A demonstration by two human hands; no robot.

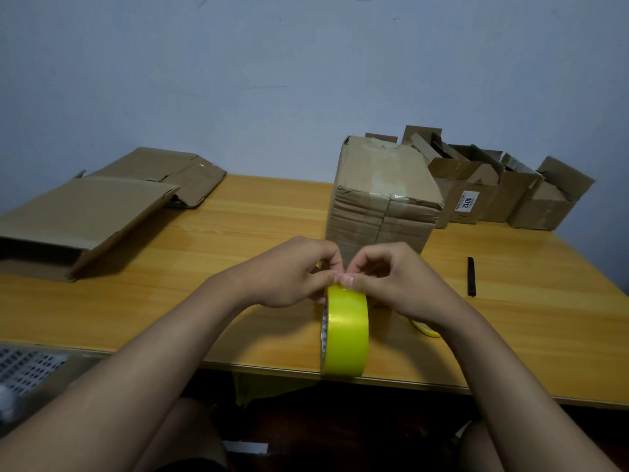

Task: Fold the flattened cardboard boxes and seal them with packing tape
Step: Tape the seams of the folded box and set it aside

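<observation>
Hands [340, 272] pinching one tape roll [345, 332], two flattened boxes [102, 206]

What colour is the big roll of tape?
The tape roll is bright yellow, seen best in the head view.

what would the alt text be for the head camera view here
Two hands, left hand and right hand, pinch at the top of an upright yellow tape roll at the near edge of a wooden table. A folded cardboard box stands just behind; flattened boxes lie left, open boxes right.
</observation>
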